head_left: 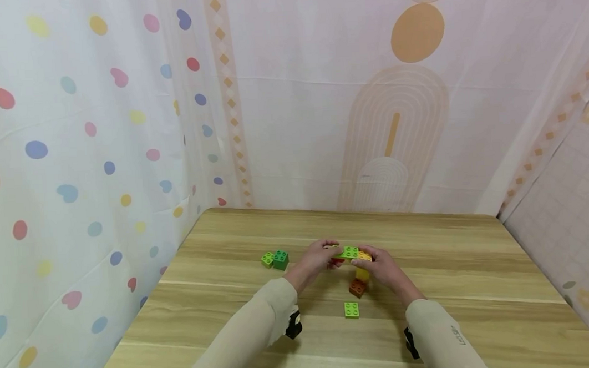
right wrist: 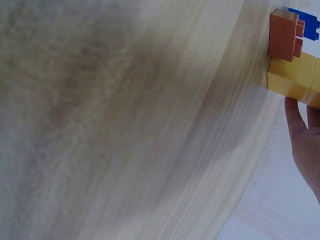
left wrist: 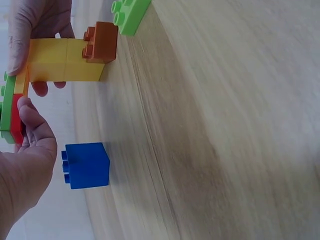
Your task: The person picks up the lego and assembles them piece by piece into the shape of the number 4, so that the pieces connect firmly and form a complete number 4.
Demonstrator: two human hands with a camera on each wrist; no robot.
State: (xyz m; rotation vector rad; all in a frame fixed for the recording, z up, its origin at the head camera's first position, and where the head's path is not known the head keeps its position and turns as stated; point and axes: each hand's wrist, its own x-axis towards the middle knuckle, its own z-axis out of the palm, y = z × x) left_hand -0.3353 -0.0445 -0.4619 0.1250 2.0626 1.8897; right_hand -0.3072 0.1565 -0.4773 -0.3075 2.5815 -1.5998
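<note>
A stack of toy building bricks stands between the two hands. Its lower part is yellow bricks point(left wrist: 60, 60), with an orange-brown brick point(head_left: 357, 288) against the foot on the near side. Across the top run a lime-green brick point(head_left: 350, 252) and, under it, a red brick point(left wrist: 16, 117). My left hand point(head_left: 318, 259) pinches the red and lime-green bricks at their left end, thumb on the near side. At the other end, my right hand point(head_left: 381, 265) holds the top of the yellow part, its fingers reaching round the far side.
A loose lime-green brick point(head_left: 351, 310) lies on the wooden table point(head_left: 480, 285) in front of the stack. Left of the hands sit a dark green brick point(head_left: 280, 260) and a small lime-green brick point(head_left: 267, 259). A blue brick point(left wrist: 87, 166) stands near the left hand. Curtains hang behind.
</note>
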